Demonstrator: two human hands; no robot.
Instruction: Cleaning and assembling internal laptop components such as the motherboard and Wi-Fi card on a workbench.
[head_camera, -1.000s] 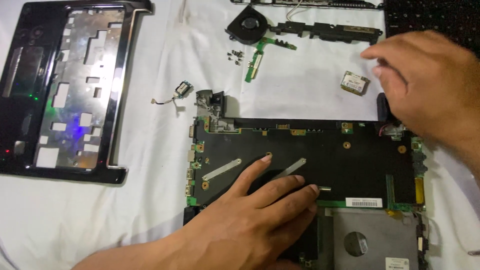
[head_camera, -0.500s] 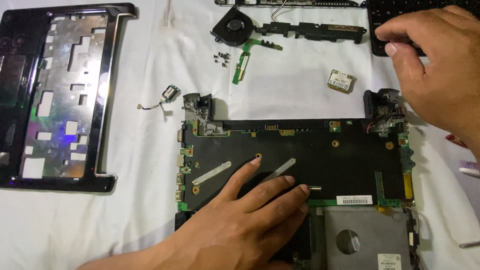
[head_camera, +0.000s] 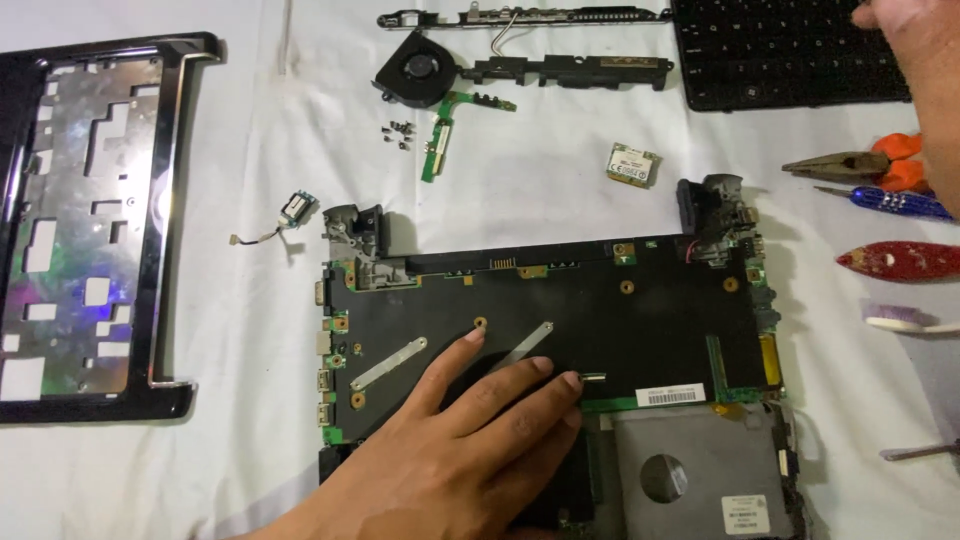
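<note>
Left hand (head_camera: 470, 460) lies flat, fingers spread, on the laptop board (head_camera: 560, 310); right hand (head_camera: 925, 80), upper right, hovers over tools, grip unclear.

The left hand (head_camera: 460, 450) lies flat on the black laptop board (head_camera: 560, 310); the right hand (head_camera: 925, 70) hovers above the keyboard (head_camera: 780, 50).

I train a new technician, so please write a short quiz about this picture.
1. True or false: the left hand lies flat on the black rectangular circuit board.
2. Which lies nearest the right hand? A) black round fan B) black flat keyboard C) small square green card
3. What colour are the handles of the metal pliers?

Key: 1 true; 2 B; 3 orange.
</note>
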